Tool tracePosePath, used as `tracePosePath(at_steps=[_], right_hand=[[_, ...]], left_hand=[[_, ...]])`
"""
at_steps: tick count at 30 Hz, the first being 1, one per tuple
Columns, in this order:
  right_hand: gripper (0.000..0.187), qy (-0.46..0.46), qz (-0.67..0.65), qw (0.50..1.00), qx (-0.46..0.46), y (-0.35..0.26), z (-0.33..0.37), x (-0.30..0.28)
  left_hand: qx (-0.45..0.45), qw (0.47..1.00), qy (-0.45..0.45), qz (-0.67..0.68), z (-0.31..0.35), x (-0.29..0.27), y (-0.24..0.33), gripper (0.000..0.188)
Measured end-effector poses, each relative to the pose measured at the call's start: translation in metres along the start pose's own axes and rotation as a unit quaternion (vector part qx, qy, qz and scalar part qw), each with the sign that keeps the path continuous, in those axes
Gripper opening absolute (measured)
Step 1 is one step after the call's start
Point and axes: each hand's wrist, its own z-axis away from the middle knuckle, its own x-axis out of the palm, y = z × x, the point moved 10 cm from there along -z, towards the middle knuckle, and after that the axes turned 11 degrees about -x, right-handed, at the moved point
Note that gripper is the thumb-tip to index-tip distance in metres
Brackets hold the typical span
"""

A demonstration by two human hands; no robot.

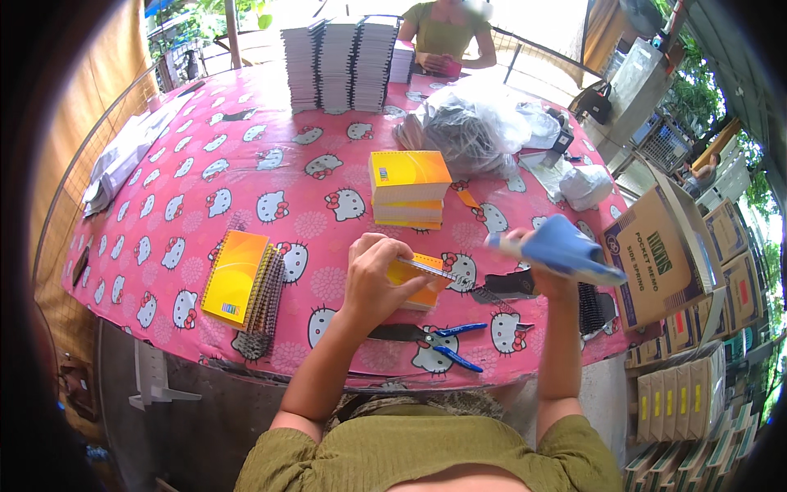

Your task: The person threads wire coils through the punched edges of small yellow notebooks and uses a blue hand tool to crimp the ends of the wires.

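Note:
My left hand (377, 275) pinches a small yellow-orange notepad (428, 264) by its near side, its edge turned toward the right. Part of a yellow pad (426, 297) shows just under that hand. On the right, my right hand (554, 280) grips a blue, pale-edged object (566, 250), smeared by motion, so its kind is unclear. Blue-handled pliers (447, 348) lie on the table in front of me. A dark strip-like piece (508, 285) and a thin wire coil lie between my hands.
Spiral-bound yellow notebooks (234, 275) are stacked at left; a yellow pad stack (410, 176) stands mid-table. Farther back are tall notebook stacks (334, 70) and plastic bags (471, 123). Cardboard boxes (660, 246) flank the right edge. A person (448, 37) sits opposite, holding something pink.

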Motion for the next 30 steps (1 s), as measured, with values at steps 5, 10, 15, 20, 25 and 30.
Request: tracePosePath(at_steps=[5, 10, 15, 20, 25, 30], right_hand=[[0.038, -0.065, -0.103, 0.992, 0.02, -0.009, -0.023, 0.047], [0.03, -0.081, -0.049, 0.99, 0.103, -0.006, -0.034, 0.066], [0.02, -0.095, 0.032, 0.995, 0.023, -0.014, -0.054, 0.066], [0.028, -0.058, 0.029, 0.996, 0.058, -0.002, -0.073, 0.077], [0.034, -0.139, 0.063, 0.986, 0.066, -0.006, -0.082, 0.109], [0.042, -0.117, 0.002, 0.991, 0.058, -0.008, -0.08, 0.11]], left_hand=[[-0.018, 0.999, -0.02, 0.029, -0.005, 0.007, -0.002, 0.038], [-0.056, 0.997, -0.033, 0.049, -0.007, 0.008, -0.007, 0.051], [-0.033, 0.997, 0.025, 0.061, -0.009, -0.011, -0.011, 0.06], [-0.151, 0.974, -0.011, 0.169, 0.002, -0.01, -0.052, 0.052], [-0.256, 0.867, -0.026, 0.426, 0.013, 0.0, -0.089, 0.042], [-0.269, 0.854, -0.028, 0.444, 0.017, 0.005, -0.104, 0.031]])
